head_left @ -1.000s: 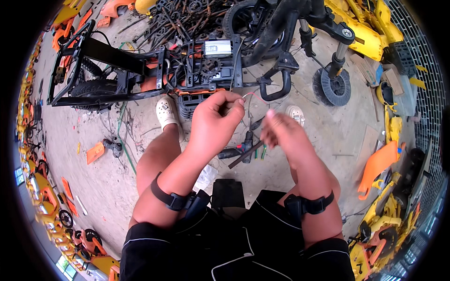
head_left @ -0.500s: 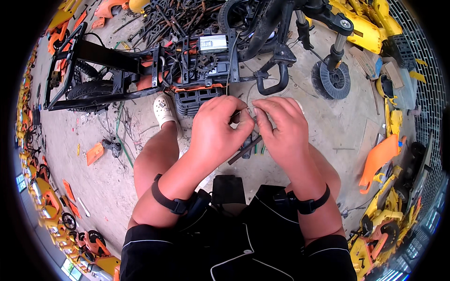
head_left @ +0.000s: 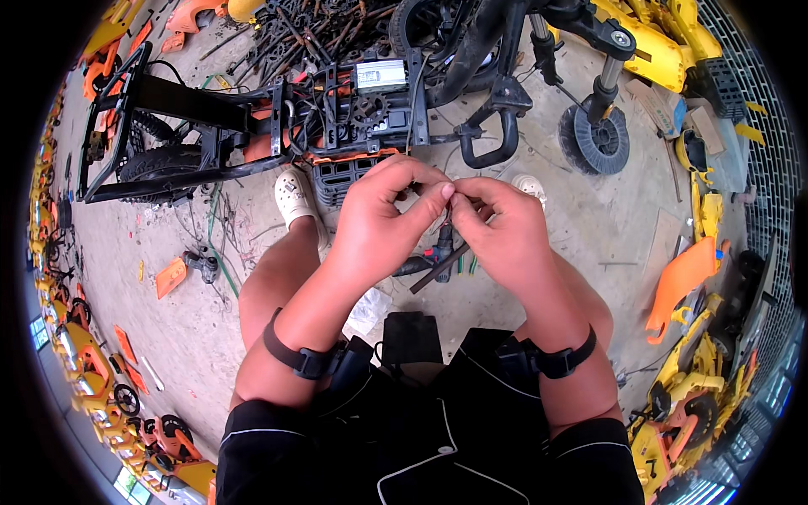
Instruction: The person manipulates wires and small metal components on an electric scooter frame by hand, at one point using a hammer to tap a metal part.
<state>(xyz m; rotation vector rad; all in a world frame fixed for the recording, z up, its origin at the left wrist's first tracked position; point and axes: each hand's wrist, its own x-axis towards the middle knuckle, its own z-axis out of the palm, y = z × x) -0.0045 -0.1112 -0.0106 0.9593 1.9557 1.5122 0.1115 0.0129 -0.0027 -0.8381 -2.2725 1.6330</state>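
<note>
Though mostly hidden, wire between left grip and right grip

The grey floor bears a drill, an orange piece and heaped dark rods.

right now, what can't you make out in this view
In the head view:
What the left hand and right hand pinch, if anything: hidden by their fingers.
Right shoe: mostly covered by the right hand.
Drill: partly hidden by the bar.
Frame: cut off by the top edge.
Parts along the left rim: too small to tell apart.
</note>
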